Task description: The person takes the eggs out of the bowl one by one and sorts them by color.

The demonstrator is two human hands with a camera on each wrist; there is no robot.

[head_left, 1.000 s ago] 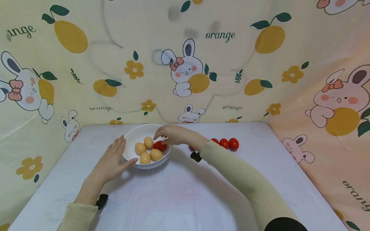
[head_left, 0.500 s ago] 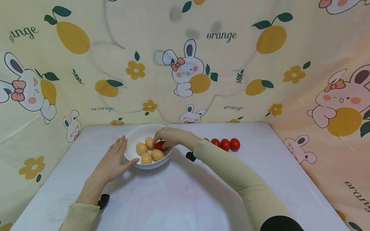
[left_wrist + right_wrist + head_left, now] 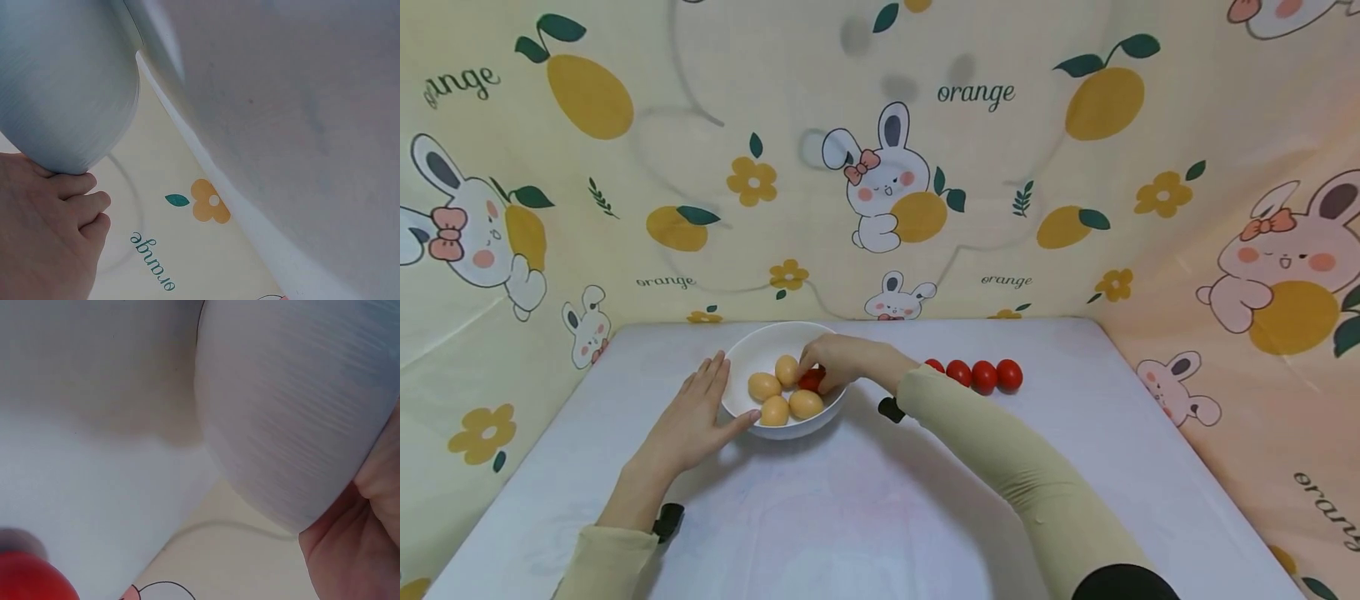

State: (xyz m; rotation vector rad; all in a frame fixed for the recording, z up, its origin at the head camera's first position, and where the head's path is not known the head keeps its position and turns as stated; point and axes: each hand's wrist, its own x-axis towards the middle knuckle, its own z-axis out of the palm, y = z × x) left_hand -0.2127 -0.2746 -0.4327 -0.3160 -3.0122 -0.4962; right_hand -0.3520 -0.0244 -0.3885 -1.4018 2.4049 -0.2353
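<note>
A white bowl (image 3: 741, 358) stands toward the back left of the table in the head view, holding several tan eggs (image 3: 763, 387) and a red tomato-like oval (image 3: 811, 380). My right hand (image 3: 846, 358) reaches over the bowl's right rim, its fingers and thumb pinching the red tomato, which they partly cover. My left hand (image 3: 692, 412) rests against the bowl's left side, fingers straight and thumb spread along the front rim. In the left wrist view its fingertips (image 3: 94, 203) touch the bowl's outer wall (image 3: 69, 87). The right wrist view hides my right fingertips behind the bowl (image 3: 294, 406).
Several more red tomatoes (image 3: 984, 377) lie in a row behind my right sleeve, and one red tomato (image 3: 31, 578) shows at the corner of the right wrist view. A patterned cloth (image 3: 895, 283) stands behind the white table (image 3: 850, 517).
My right hand has sunk deeper into the bowl, closing its fingers around the red tomato. The eggs at the front have shifted slightly left. My left hand stays at the bowl's side.
</note>
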